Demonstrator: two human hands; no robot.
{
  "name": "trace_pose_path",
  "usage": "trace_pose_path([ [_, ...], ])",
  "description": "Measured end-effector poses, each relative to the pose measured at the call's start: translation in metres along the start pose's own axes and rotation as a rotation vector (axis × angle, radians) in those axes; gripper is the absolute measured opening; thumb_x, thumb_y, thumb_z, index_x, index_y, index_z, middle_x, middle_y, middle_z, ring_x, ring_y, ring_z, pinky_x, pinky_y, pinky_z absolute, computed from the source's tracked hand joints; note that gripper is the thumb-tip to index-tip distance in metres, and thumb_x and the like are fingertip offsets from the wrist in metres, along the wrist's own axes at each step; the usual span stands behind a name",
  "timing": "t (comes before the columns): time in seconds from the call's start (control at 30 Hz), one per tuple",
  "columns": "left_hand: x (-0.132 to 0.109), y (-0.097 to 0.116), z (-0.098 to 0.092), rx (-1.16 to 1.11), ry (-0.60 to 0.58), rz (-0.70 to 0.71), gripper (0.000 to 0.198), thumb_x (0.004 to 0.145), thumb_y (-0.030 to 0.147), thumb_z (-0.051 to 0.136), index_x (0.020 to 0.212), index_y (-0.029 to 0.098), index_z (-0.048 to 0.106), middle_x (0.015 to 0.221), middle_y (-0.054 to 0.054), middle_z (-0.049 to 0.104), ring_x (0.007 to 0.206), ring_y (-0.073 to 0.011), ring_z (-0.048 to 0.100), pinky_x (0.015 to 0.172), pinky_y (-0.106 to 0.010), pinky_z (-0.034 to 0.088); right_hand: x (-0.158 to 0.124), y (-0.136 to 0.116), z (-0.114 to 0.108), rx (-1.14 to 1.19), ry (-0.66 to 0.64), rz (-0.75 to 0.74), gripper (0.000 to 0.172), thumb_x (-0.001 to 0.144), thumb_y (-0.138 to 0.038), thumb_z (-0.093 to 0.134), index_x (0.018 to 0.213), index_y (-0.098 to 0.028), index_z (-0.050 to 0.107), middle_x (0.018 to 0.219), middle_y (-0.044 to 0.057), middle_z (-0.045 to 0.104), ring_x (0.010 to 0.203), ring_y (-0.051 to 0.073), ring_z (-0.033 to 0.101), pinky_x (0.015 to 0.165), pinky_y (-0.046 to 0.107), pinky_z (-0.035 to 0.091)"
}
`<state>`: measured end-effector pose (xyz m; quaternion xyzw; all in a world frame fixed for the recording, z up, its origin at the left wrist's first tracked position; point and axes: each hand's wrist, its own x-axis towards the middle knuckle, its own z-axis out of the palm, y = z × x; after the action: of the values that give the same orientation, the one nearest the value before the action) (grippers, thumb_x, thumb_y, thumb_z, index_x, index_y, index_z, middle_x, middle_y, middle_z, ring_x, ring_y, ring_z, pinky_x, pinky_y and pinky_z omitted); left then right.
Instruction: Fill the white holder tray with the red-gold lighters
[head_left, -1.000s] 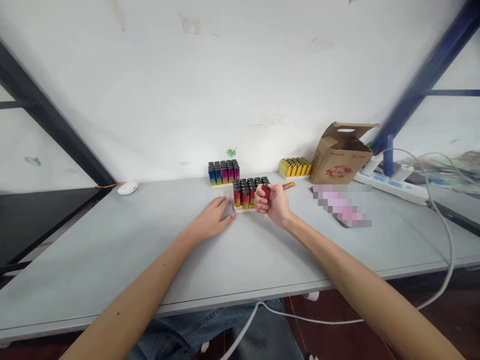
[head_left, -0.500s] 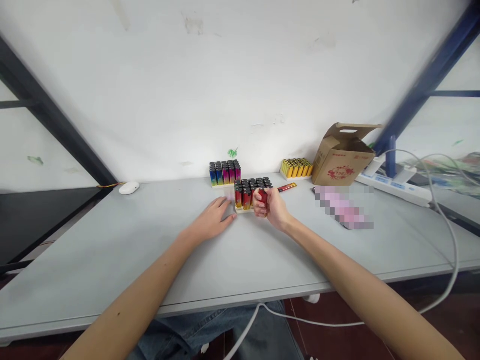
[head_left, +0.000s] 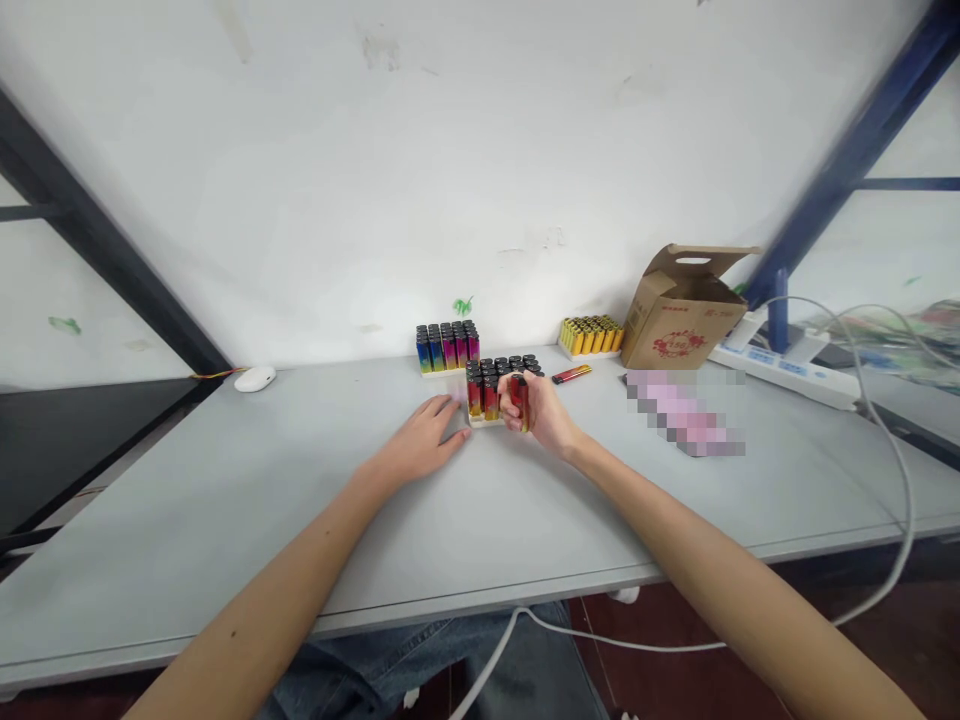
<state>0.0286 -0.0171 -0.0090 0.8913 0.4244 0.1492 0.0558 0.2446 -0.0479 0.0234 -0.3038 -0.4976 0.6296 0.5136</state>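
Note:
My right hand [head_left: 549, 412] has its fingers wrapped round a red-and-yellow lighter [head_left: 520, 398], held upright just in front of a rack of lighters. That rack is a pale tray [head_left: 480, 422] with rows of red-to-yellow lighters [head_left: 491, 398] whose tops are black; the hand hides its right part. My left hand [head_left: 426, 440] lies flat on the grey table at the tray's left front corner, fingers stretched and holding nothing. Behind the right hand, a loose red-and-yellow lighter [head_left: 572, 374] lies on its side.
Against the wall stand a tray of blue and pink lighters [head_left: 448, 350] and a tray of yellow ones [head_left: 591, 338]. An open cardboard box [head_left: 671, 335], a blurred pink flat object [head_left: 682, 410], a power strip [head_left: 787, 372] and white cable are rightward. A white case [head_left: 255, 379] sits far left.
My right hand has shifted slightly left with the lighter, and more of the loose lighter behind it shows. My left hand stays in place on the table.

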Motion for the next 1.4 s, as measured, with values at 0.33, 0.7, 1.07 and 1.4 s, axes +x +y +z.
trace_pose_path([
  [0.33,-0.001,0.0,0.0,0.008,0.002,0.001,0.055,0.097,0.05,0.036,0.136,0.013,0.046,0.145,-0.017,0.044,0.136,-0.0309,0.04,0.113,-0.047,0.035,-0.004,-0.011,-0.009,-0.255,-0.083,-0.194,0.031,0.091,-0.052,0.048,0.09,-0.021,0.055,0.082,0.002,0.059,0.077,0.016,0.057,0.071,0.031,0.045],
  [0.7,0.0,-0.002,0.001,-0.027,0.017,0.016,0.053,0.096,0.051,0.037,0.135,0.017,0.047,0.144,-0.015,0.046,0.134,-0.0298,0.042,0.113,-0.047,0.036,-0.008,-0.019,-0.028,-0.971,0.046,-0.505,0.021,0.087,-0.034,0.06,0.103,-0.024,0.071,0.092,0.006,0.06,0.074,0.017,0.054,0.074,0.036,0.047],
  [1.07,-0.001,-0.002,0.001,-0.027,0.011,0.021,0.053,0.097,0.051,0.035,0.136,0.017,0.046,0.144,-0.014,0.045,0.135,-0.0291,0.041,0.113,-0.046,0.035,-0.007,-0.02,-0.04,-1.115,0.111,-0.419,0.027,0.081,-0.034,0.067,0.106,-0.024,0.064,0.089,0.002,0.068,0.062,0.014,0.054,0.066,0.031,0.044],
  [1.4,-0.001,-0.001,0.0,-0.016,0.01,0.007,0.054,0.096,0.051,0.036,0.136,0.017,0.045,0.145,-0.015,0.045,0.137,-0.0308,0.039,0.114,-0.048,0.034,-0.006,-0.012,-0.026,-1.247,0.31,-0.555,0.038,0.079,-0.031,0.068,0.115,-0.024,0.06,0.11,0.008,0.065,0.099,0.025,0.058,0.084,0.036,0.046],
])
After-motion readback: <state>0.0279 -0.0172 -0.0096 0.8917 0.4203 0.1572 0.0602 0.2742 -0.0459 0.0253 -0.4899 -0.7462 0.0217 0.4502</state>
